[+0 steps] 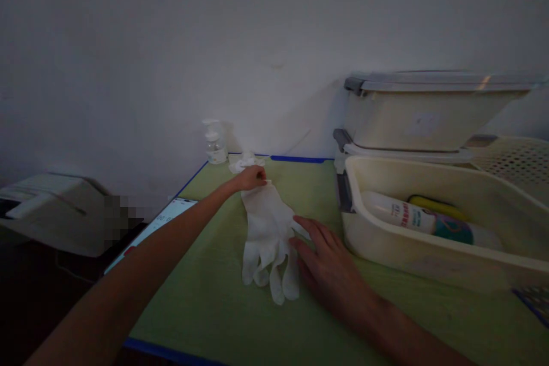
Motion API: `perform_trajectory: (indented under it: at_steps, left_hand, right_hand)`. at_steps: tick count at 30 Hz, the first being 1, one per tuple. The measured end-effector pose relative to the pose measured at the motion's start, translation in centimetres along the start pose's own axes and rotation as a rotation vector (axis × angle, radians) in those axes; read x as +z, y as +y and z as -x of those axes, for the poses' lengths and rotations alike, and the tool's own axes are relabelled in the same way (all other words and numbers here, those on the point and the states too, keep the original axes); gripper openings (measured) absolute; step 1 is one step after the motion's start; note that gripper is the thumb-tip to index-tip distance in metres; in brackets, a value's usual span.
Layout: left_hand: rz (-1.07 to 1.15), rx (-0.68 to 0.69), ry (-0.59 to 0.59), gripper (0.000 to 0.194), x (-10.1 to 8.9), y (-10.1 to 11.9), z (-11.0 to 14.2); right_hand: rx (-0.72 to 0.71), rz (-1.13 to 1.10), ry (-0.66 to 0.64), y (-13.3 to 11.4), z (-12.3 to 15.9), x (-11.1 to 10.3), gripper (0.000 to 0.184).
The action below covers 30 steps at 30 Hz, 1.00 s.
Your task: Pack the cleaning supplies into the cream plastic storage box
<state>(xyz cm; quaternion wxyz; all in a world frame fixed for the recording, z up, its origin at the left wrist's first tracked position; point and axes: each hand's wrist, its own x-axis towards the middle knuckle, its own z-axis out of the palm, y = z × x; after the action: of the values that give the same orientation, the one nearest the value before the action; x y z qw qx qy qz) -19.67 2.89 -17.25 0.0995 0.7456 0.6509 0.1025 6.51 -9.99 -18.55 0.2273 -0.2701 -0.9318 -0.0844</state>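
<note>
White glove (268,220) lies flat near the middle of the green bench (193,297), cuff toward the wall (257,40) and fingers pointing back at the wearer, slightly splayed.

At far left, below bench height, sits a bulky pale object (55,211); what it is I cannot tell. Along the bench's left edge lies a device with a lit screen (165,217), digits on it, partly covered by the left forearm (163,266) that crosses in front. At the far left corner, near the wall, stand clear bottles with white tops (217,151), and just to their right is a crumpled white tissue (246,161).

The left hand (252,177) is closed in a pinch on the glove's cuff, at its far edge. Blue tape (295,158) runs along the bench's back edge to the right of that. The right hand (326,257) has its fingers a little apart, tips touching the side of the glove, with the glove's thumb between them.

Farther right, a cream bin (412,266) rests on the bench. Inside lie a white bottle with red print and a teal patch (422,220) and a yellow item with a dark edge (437,206). Behind it rise stacked tubs with grey handles (424,120), and at the right edge shows a perforated basket (518,163).
</note>
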Motion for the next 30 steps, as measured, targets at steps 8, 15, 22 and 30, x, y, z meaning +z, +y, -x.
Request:
perform_trajectory:
  at_steps: [8, 15, 22, 30]
  left_hand:
    - [-0.012, -0.051, 0.147, 0.021, -2.9, 1.2, -1.9]
    - [-0.071, 0.055, 0.429, 0.021, -10.8, 6.0, -3.4]
    - [-0.306, 0.338, 0.777, 0.018, -16.6, 10.5, 0.9]
    - [-0.635, 0.799, 0.239, 0.012, -3.1, 12.4, 12.9]
  right_hand:
    - [-0.019, -0.069, -0.038, -0.2, -0.1, -0.6, 0.029]
    - [0.058, -0.071, -0.096, 0.3, -0.3, -0.8, 0.031]
    - [0.018, -0.081, -0.143, 0.0, 0.0, -0.5, 0.027]
    - [0.083, -0.061, -0.222, -0.1, -0.1, -0.2, 0.017]
